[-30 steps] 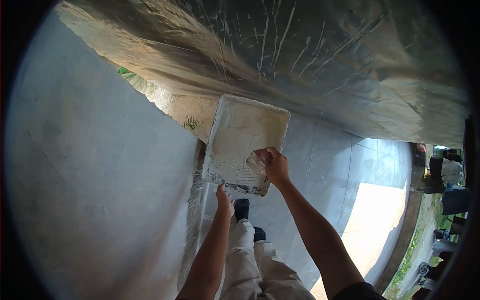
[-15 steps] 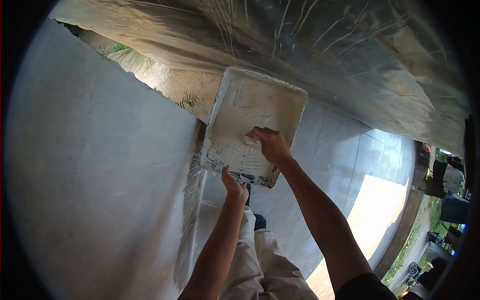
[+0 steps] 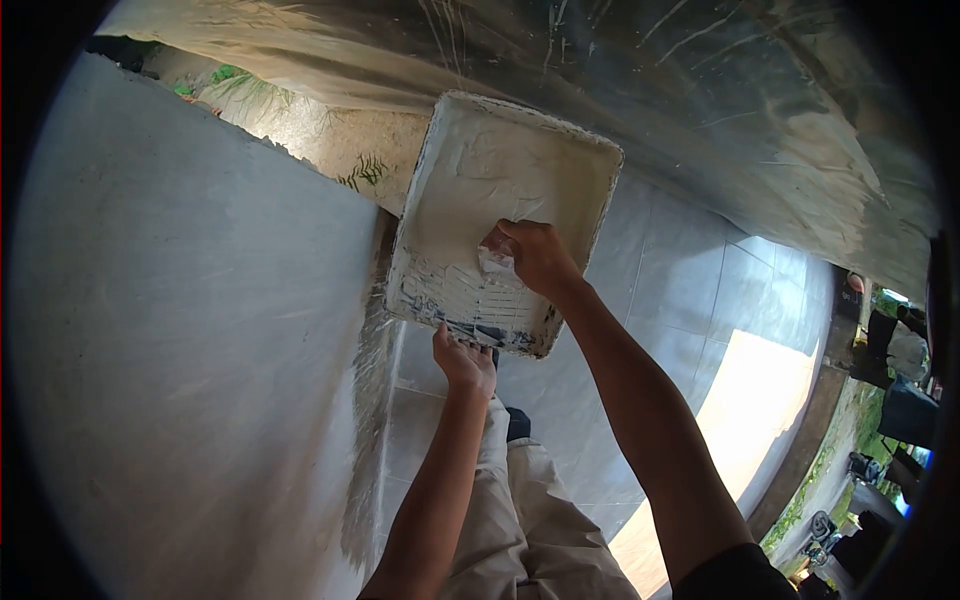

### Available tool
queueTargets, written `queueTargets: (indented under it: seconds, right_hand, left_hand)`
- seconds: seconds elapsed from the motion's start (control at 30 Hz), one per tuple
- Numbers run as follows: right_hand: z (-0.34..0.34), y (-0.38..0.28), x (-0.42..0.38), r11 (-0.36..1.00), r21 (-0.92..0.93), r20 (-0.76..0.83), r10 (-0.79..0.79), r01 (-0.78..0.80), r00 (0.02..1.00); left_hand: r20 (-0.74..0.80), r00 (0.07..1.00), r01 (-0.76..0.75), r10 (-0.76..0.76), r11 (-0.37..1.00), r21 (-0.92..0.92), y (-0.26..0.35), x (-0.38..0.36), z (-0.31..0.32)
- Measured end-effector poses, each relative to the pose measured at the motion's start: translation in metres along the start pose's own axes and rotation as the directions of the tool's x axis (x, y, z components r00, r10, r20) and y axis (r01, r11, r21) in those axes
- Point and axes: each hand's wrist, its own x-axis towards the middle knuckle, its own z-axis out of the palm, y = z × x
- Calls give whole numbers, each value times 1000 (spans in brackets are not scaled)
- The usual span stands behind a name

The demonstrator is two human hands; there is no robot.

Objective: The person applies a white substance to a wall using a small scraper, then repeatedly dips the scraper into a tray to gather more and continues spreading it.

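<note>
My left hand supports a paint tray at its near edge, thumb up at the rim and fingers under it. The tray's inside is coated in thick off-white paint, and grid-like ridges with dark patches show at the near end. Over the tray's middle, my right hand is closed on a small whitish, paint-smeared piece; its kind I cannot tell. Its lower end is right at the paint, just above the ridges.
A grey wall rises on the left, its base spattered white. Paint-streaked plastic sheeting hangs across the top. Large grey tiles cover the floor, with a bright sunlit patch. Bags and other items lie at far right.
The tray and both hands sit slightly higher and further left in view. My right hand still grips the whitish piece over the ridged end, and more of my left palm shows.
</note>
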Motion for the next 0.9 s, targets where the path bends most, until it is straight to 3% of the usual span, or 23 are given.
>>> queueTargets:
  seconds: [0.17, 0.37, 0.47, 0.67, 0.9]
  right_hand:
    - [10, -15, -23, 992, 1, 32, 124, -124, 992]
    - [26, -31, -47, 974, 181, -31, 142, -134, 989]
    - [32, -32, -54, 971, 154, 5, 184, -183, 983]
    - [38, -16, -51, 963, 155, 138, 200, -221, 970]
    - [39, -14, -51, 944, 236, 110, 209, -230, 972]
  left_hand:
    - [42, 999, 2, -2, 1000, -9, 2, 3, -6]
    - [105, 994, 42, -36, 997, -57, 5, 3, -13]
    - [112, 992, 62, -57, 997, -43, 9, 0, -14]
    - [280, 955, 108, -96, 994, -29, 15, 3, -22]
    - [322, 933, 162, -162, 986, 27, 23, -1, -25]
